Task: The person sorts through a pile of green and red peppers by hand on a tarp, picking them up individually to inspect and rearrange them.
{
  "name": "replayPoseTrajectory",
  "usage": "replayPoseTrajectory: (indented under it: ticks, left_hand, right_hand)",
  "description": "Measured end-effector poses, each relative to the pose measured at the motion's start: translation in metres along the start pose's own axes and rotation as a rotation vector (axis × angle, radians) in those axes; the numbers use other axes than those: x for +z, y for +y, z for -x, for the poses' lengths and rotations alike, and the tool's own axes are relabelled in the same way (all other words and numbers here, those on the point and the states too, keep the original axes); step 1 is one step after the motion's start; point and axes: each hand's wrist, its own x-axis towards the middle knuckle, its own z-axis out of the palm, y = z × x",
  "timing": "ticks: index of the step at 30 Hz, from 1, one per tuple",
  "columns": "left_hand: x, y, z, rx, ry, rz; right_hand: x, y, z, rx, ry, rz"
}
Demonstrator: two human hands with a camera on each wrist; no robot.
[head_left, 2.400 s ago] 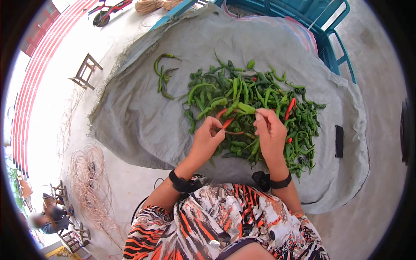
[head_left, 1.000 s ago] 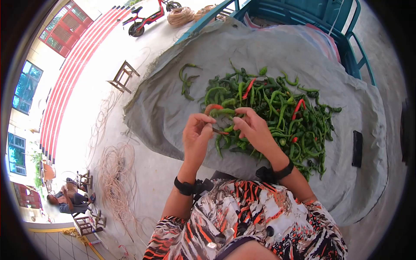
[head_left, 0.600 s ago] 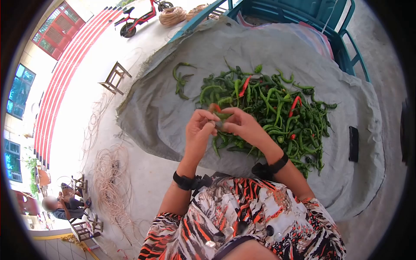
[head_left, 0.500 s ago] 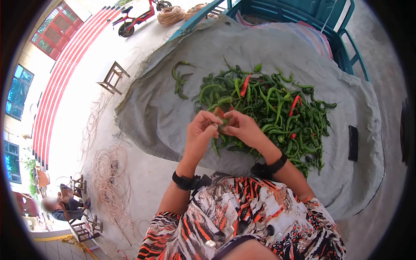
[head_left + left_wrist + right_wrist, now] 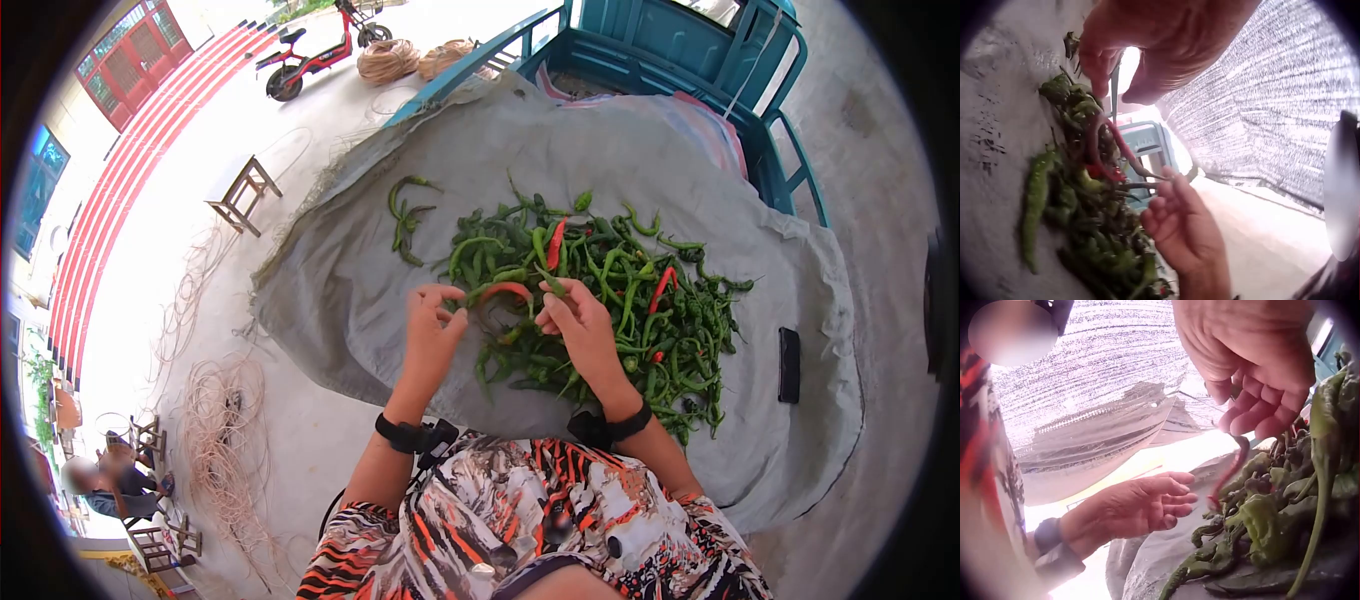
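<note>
My right hand (image 5: 582,325) pinches the stem end of a curved red chili pepper (image 5: 505,290), which arches toward the left. The right wrist view shows the red pepper's dark end at the right fingertips, its body hanging down. A green chili tip (image 5: 552,283) overlaps the right fingers in the head view. My left hand (image 5: 433,340) is held up opposite, beside the pile. Its thumb and fingers are apart; in the right wrist view the left hand (image 5: 1132,509) has nothing between its fingers. Under both hands lies a large pile of green chili peppers (image 5: 620,270) with several red ones.
The pile sits on a grey tarp (image 5: 350,290). A few green chilies (image 5: 403,225) lie separately at its left. A dark phone-like slab (image 5: 789,365) rests on the right. Beyond are a blue cart bed (image 5: 650,60), a stool (image 5: 245,195), loose strands (image 5: 225,430) and a seated person (image 5: 115,480).
Half a second ago both hands met at the peppers; they have since drawn apart, left hand moving left. The red pepper stays with the right hand. The head view has also shifted.
</note>
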Motion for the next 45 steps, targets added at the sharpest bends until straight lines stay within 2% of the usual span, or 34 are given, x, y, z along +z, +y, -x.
replayPoseTrajectory:
  ticks: [1, 3, 6, 10, 13, 14, 17, 18, 21, 22, 25, 26, 28, 31, 32, 36, 39, 42, 45]
  left_hand:
    - [0.004, 0.003, 0.001, 0.119, 0.074, -0.178]
    - [0.009, 0.014, 0.000, 0.108, -0.020, -0.101]
    - [0.015, 0.014, -0.003, 0.071, -0.131, -0.087]
    - [0.025, 0.018, 0.001, -0.026, -0.167, 0.088]
    - [0.031, 0.039, 0.001, 0.087, -0.251, 0.148]
    - [0.034, 0.032, 0.000, 0.146, -0.311, 0.161]
    - [0.036, 0.005, -0.001, 0.236, -0.345, 0.026]
    - [0.033, 0.013, 0.002, 0.091, -0.351, 0.122]
    - [0.020, 0.026, -0.007, -0.111, -0.340, -0.092]
    - [0.024, 0.013, -0.010, 0.012, -0.241, 0.004]
    - [0.021, 0.014, -0.010, 0.082, -0.008, -0.369]
    - [0.021, 0.007, -0.011, 0.168, 0.060, -0.497]
    - [0.016, 0.006, -0.007, 0.161, 0.006, -0.524]
    - [0.021, -0.001, 0.008, 0.249, -0.166, -0.482]
    - [0.027, -0.004, 0.012, 0.296, -0.234, -0.454]
    - [0.050, -0.006, 0.016, 0.308, -0.192, -0.578]
    - [0.053, -0.006, 0.012, 0.236, -0.355, -0.765]
    - [0.060, -0.018, 0.012, 0.376, -0.312, -0.787]
    - [0.054, -0.022, 0.008, 0.349, -0.210, -0.667]
  right_hand:
    - [0.001, -0.002, 0.000, -0.054, 0.020, 0.037]
    - [0.002, -0.006, 0.004, -0.151, 0.062, 0.108]
    - [0.001, -0.021, 0.013, -0.261, 0.155, 0.026]
    - [-0.008, -0.025, 0.018, -0.268, 0.158, -0.015]
    - [-0.007, -0.028, 0.018, -0.167, 0.010, -0.121]
    - [-0.006, -0.026, 0.018, -0.153, -0.012, -0.161]
    - [-0.007, -0.021, 0.015, -0.129, -0.041, -0.218]
    - [-0.008, -0.020, 0.013, -0.132, -0.030, -0.195]
    - [-0.010, -0.018, 0.010, -0.109, 0.007, -0.108]
    - [-0.008, -0.018, 0.009, -0.074, 0.020, -0.064]
    - [-0.005, -0.007, 0.008, -0.001, -0.028, 0.094]
    - [-0.004, -0.003, 0.010, 0.022, -0.058, 0.168]
    - [-0.001, -0.006, 0.012, 0.034, -0.092, 0.348]
    - [-0.001, 0.006, 0.013, -0.143, -0.043, 0.525]
    - [0.001, 0.006, 0.012, -0.123, -0.021, 0.484]
    - [0.005, 0.001, 0.014, -0.068, 0.022, 0.402]
    - [0.005, -0.003, 0.018, -0.042, 0.042, 0.376]
    - [0.003, 0.000, 0.020, -0.020, 0.052, 0.373]
    - [-0.001, 0.002, 0.023, -0.035, 0.075, 0.370]
